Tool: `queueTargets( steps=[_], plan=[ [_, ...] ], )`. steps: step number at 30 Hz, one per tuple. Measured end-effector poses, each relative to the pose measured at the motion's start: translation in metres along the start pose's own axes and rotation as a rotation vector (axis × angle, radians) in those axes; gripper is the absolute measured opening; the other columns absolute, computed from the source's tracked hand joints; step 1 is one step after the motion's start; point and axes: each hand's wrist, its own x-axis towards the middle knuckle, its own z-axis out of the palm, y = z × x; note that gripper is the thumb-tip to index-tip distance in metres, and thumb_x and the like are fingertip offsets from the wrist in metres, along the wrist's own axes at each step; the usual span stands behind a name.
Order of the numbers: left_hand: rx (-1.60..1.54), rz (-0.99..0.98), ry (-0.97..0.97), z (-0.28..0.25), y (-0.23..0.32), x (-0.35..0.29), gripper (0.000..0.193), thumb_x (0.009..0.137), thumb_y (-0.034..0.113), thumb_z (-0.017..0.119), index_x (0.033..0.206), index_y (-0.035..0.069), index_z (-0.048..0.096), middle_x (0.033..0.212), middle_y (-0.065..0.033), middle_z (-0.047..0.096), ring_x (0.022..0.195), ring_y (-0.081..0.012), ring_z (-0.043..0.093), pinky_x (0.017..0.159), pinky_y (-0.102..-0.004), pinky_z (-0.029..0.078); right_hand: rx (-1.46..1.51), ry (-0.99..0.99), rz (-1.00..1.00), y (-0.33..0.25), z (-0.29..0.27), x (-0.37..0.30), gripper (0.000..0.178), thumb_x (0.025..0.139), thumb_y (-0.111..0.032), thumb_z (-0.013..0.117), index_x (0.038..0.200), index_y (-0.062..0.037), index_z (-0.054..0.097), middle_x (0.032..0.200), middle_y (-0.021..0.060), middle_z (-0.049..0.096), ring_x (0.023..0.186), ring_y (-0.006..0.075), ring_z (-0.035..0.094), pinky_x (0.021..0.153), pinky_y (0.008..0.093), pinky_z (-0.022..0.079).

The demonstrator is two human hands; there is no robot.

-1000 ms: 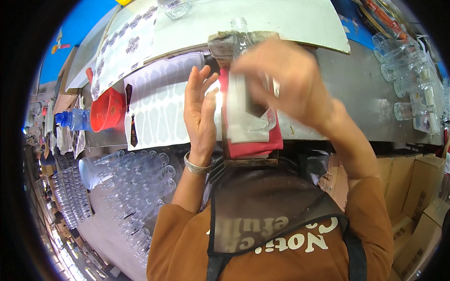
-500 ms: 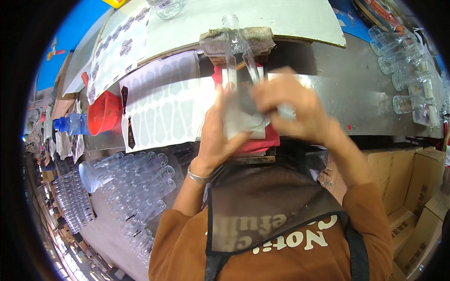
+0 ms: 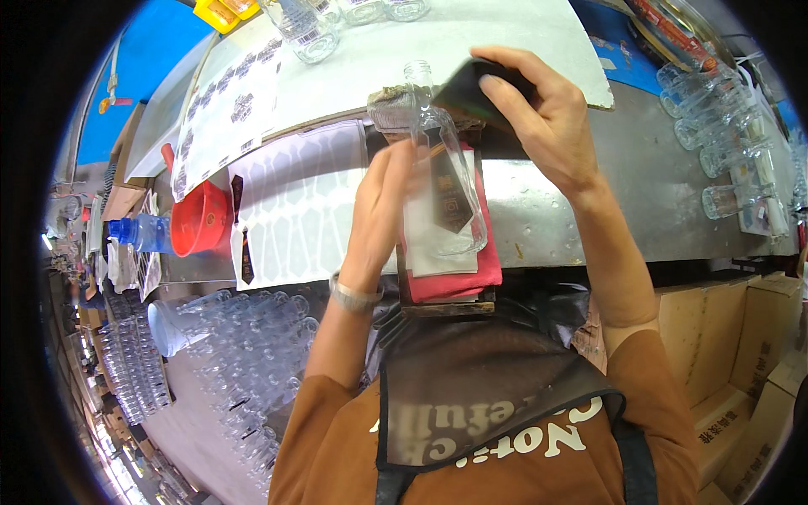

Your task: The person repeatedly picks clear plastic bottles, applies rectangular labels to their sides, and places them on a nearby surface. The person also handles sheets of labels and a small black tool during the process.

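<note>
A clear glass bottle (image 3: 462, 233) lies on a padded stand, its neck pointing away from me. A dark tie-shaped decal (image 3: 449, 192) with gold marks shows on its upper face. My left hand (image 3: 377, 206) is at the bottle's left side, fingers stretched and slightly blurred; whether they touch the glass I cannot tell. Above and right of the neck, my right hand (image 3: 551, 118) grips a dark flat scraper-like pad (image 3: 481, 94), held off the bottle. Pink cloth (image 3: 491, 268) and white cloth (image 3: 425, 263) lie under the bottle, and a rolled grey cloth (image 3: 389, 109) is under its neck.
Left of the stand lies a decal sheet (image 3: 307, 202), with a red scoop (image 3: 200, 220) beside it. More glass bottles (image 3: 307, 38) stand on the far white board (image 3: 505, 34). Several glasses (image 3: 720, 160) line the right. Bottles (image 3: 244, 337) crowd the lower left; cartons (image 3: 699, 328) stand lower right.
My right hand has lifted from the bottle's body up and away with the dark pad. My left hand has shifted off the base, baring the decal. More bottles show at the far edge.
</note>
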Motion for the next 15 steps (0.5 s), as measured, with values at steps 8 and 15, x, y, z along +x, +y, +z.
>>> queueTargets(
  steps=[8, 15],
  plan=[
    [-0.073, -0.089, 0.081, 0.029, -0.021, 0.046, 0.061, 0.103, 0.056, 0.047, 0.110, -0.002, 0.064, 0.094, -0.0135, 0.072, 0.080, -0.0149, 0.068, 0.072, -0.0265, 0.055, 0.436, 0.107, 0.480, 0.023, -0.017, -0.051, 0.028, 0.099, -0.011, 0.059, 0.124, 0.0018, 0.066, 0.111, 0.0066, 0.070, 0.096, 0.0093, 0.064, 0.087, 0.0225, 0.051],
    [-0.301, -0.144, 0.016, 0.030, -0.017, 0.042, 0.067, 0.104, 0.058, 0.041, 0.118, -0.005, 0.062, 0.102, -0.0164, 0.071, 0.085, -0.0184, 0.070, 0.075, -0.0282, 0.055, 0.465, 0.121, 0.431, 0.022, -0.005, -0.049, 0.028, 0.097, -0.012, 0.062, 0.120, 0.0028, 0.067, 0.106, 0.0071, 0.070, 0.094, 0.0108, 0.065, 0.084, 0.0247, 0.053]
  ],
)
